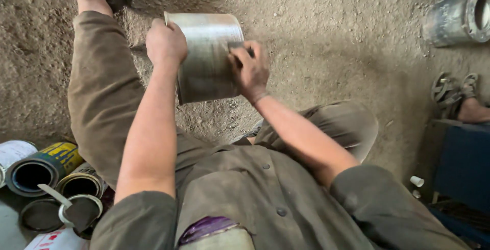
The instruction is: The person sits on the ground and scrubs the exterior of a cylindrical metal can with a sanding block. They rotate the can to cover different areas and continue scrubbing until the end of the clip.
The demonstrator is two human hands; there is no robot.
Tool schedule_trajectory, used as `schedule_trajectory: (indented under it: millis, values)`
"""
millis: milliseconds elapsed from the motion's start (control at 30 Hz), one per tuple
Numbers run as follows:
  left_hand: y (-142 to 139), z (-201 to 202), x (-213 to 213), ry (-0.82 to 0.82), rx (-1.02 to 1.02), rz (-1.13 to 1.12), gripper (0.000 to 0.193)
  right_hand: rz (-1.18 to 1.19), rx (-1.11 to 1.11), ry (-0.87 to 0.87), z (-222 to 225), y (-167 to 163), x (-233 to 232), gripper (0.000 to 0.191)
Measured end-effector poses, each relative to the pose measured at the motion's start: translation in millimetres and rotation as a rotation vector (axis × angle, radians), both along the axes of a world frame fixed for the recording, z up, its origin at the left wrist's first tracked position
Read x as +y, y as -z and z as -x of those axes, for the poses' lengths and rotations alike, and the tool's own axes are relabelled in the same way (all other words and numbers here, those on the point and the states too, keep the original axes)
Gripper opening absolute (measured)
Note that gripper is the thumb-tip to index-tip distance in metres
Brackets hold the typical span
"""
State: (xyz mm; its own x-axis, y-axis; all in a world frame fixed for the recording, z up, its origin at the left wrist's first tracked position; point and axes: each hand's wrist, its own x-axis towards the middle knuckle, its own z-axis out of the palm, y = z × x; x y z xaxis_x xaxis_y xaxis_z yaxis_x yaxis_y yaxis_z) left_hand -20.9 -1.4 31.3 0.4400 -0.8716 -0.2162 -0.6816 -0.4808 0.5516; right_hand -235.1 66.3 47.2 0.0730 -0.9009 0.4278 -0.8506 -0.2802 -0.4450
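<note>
The dull grey round metal tin [208,56] is held up over the dirt floor [326,41], a little left of the middle. The left hand [166,42] grips its far left rim, and the right hand [248,69] presses what may be a small dark pad against its right wall. It looks light, stiff and smooth, so the rim is the safest place to hold.

Head view, daylight, soft and even, moderately dim; the dirt floor [332,35] shows only faint shadows, the darkest lying just beside the outstretched leg [97,86] at far left. The metal cylinder [206,56] carries a dull sheen with streaked motion blur across its side, and the right hand [249,69] on it is slightly smeared. Wide-angle bending at the edges; the near shirt [245,194] is soft.
</note>
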Motion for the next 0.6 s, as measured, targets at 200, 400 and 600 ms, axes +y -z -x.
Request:
schedule_trajectory:
  millis: [200, 400, 600]
  values:
    - [-7, 1, 22, 0.085, -0.068, 0.009, 0.028, -0.155, 0.031, 0.095, -3, 9, -52, 0.021]
    - [-6, 1, 26, 0.003, 0.008, 0.066, 0.026, -0.333, 0.064, 0.144, -7, 0, -77, 0.022]
    - [-1, 0, 5, 0.052, -0.022, 0.023, 0.028, -0.015, -0.023, -0.050, 1, 2, 17, 0.022]
